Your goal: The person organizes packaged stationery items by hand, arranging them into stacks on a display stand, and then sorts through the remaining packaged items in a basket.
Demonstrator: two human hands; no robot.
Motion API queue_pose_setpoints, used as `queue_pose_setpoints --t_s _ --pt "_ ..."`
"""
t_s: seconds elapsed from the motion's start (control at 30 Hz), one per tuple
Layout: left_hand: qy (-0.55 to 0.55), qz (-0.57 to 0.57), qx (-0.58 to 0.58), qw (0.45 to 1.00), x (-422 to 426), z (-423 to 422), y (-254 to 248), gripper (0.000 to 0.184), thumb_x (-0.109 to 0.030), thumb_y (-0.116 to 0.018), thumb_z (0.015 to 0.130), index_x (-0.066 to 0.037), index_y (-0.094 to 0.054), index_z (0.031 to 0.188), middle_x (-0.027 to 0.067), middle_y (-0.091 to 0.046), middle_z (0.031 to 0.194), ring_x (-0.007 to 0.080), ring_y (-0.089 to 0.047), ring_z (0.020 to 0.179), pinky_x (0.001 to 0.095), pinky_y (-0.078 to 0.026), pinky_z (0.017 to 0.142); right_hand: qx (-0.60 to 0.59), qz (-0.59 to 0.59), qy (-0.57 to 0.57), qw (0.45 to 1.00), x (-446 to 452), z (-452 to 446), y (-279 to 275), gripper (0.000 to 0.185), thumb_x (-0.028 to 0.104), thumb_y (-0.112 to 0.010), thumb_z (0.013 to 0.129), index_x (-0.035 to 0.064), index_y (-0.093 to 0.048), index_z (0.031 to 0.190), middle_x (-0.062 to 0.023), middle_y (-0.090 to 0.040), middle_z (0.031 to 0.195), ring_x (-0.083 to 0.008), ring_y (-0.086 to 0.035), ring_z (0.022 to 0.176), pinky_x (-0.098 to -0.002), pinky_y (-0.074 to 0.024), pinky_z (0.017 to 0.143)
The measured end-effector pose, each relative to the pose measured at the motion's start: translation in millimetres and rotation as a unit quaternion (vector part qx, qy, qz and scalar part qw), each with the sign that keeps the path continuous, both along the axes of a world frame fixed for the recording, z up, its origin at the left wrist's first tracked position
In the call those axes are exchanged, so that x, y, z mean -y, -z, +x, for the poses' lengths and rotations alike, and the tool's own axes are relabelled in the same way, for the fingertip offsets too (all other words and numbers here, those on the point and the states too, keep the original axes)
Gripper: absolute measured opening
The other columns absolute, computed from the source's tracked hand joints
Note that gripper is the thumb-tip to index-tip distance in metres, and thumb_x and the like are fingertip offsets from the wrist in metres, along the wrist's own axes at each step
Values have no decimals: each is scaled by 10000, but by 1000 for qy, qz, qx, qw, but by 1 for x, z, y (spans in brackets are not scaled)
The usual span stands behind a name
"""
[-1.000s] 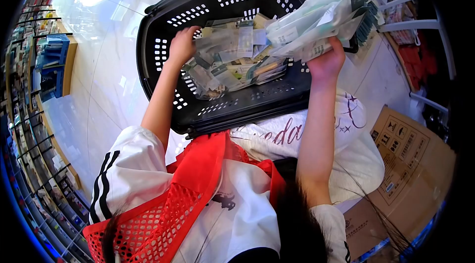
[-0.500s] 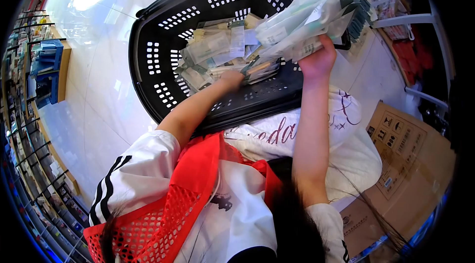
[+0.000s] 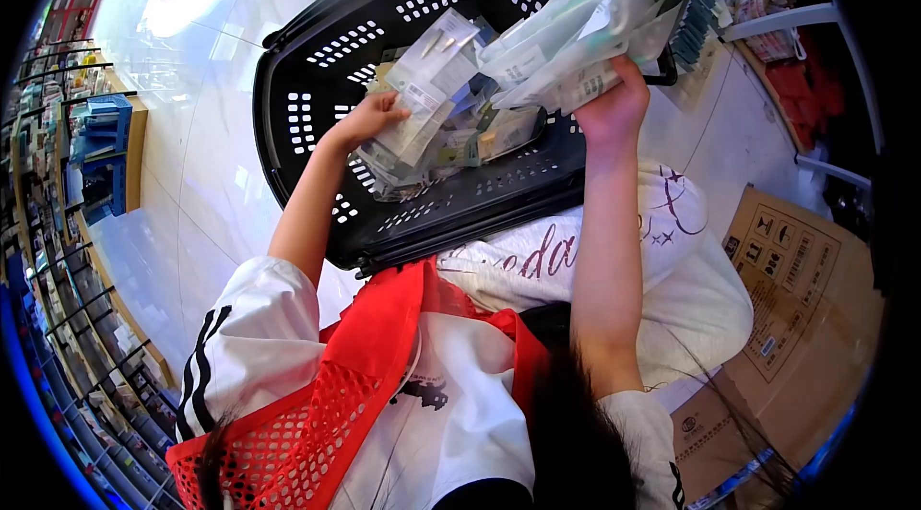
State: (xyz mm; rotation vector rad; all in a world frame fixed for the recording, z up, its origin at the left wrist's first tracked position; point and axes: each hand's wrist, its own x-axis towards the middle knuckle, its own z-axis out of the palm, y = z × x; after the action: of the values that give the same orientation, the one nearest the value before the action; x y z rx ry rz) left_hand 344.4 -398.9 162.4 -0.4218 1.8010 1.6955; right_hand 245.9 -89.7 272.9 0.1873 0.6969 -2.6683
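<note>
A black plastic basket [image 3: 297,126] with square holes stands before me, with several flat clear packets [image 3: 499,136] heaped in it. My left hand [image 3: 369,118], over the basket's left part, pinches a clear packet [image 3: 422,117] by its edge. Another pale packet [image 3: 438,45] lies against it, farther up. My right hand [image 3: 617,107] is closed round the lower end of a thick bundle of pale packets [image 3: 566,35] with dark green ends, above the basket's right side. The contents of the packets are too small to tell.
Shelves with goods and blue boxes [image 3: 106,150] run along the left. An opened cardboard box [image 3: 796,289] lies at the lower right. A white metal rack [image 3: 787,21] stands at the upper right, beside more green-ended packets [image 3: 696,25]. Pale tiles [image 3: 206,155] cover the floor.
My left hand went from the basket's left side to the near part of the heap, then back up left with a packet between its fingers. My right hand still holds its bundle.
</note>
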Motion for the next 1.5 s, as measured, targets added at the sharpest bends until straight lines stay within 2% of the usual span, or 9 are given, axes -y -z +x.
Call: queue_pose_setpoints --t_s 0.07,0.17,0.3,0.5,0.77,1.03,1.17,1.27,1.5 --pt "-12 18 -10 1000 3 0 -6 257 -135 -540 825 11 -530 1036 49 -603 885 105 -575 764 243 -466 702 4 -2 5 1000 0 0 0 469 144 -536 737 64 -433 1188 -89 -495 1155 -266 -456 1089 -458 -337 935" --pt "36 -227 -30 973 11 -4 -2 241 -164 -555 813 5 -567 985 61 -616 855 115 -575 760 263 -462 688 -4 -8 10 1000 -3 -1 -1 476 143 -538 736 70 -429 1193 -83 -491 1161 -264 -448 1099 -459 -328 942" --pt "-26 -563 -364 741 -19 -1 -12 267 -86 -589 704 -40 -543 964 127 -563 939 319 -543 849 365 -438 751 -3 1 27 1000 -3 -1 -3 483 145 -542 735 73 -425 1198 -81 -487 1169 -264 -439 1109 -459 -318 950" --pt "286 -294 -276 869 -124 -9 5 346 -130 -602 695 -71 -522 1026 149 -553 969 314 -529 907 375 -433 760 -2 11 17 1000 0 -3 1 484 151 -539 736 73 -424 1200 -83 -489 1167 -262 -436 1112 -459 -324 945" --pt "379 -411 -394 730 -185 -23 82 236 -139 -500 748 -110 -496 982 85 -580 881 257 -529 929 369 -472 694 -9 64 57 996 -5 -2 -5 526 167 -528 737 74 -383 1234 -100 -447 1211 -281 -418 1129 -473 -319 950" --pt "128 -339 -250 898 -99 -11 63 301 -23 -472 726 -91 -490 1018 162 -577 805 316 -569 768 408 -452 640 -58 15 121 991 -31 -11 -19 546 205 -502 748 67 -356 1256 -120 -416 1247 -305 -381 1163 -498 -268 980" --pt "58 -502 -231 831 -37 -4 18 387 13 -504 673 -84 -486 1046 148 -557 876 318 -538 818 390 -442 727 -48 20 111 993 -25 -11 -20 521 195 -507 754 64 -376 1241 -110 -435 1229 -291 -393 1153 -486 -283 972" --pt "40 -547 -428 719 -38 -17 -3 402 12 -525 644 -55 -485 1038 146 -518 999 317 -505 920 380 -425 784 -42 17 95 994 -21 -11 -16 508 190 -515 757 64 -387 1232 -103 -445 1220 -282 -401 1144 -475 -293 966" --pt "119 -458 -351 808 -147 -71 61 364 -124 -552 663 -45 -504 1016 163 -562 864 317 -545 840 430 -423 765 -30 46 94 994 -17 -6 -10 504 192 -518 759 68 -389 1230 -92 -447 1216 -279 -398 1146 -471 -298 966"
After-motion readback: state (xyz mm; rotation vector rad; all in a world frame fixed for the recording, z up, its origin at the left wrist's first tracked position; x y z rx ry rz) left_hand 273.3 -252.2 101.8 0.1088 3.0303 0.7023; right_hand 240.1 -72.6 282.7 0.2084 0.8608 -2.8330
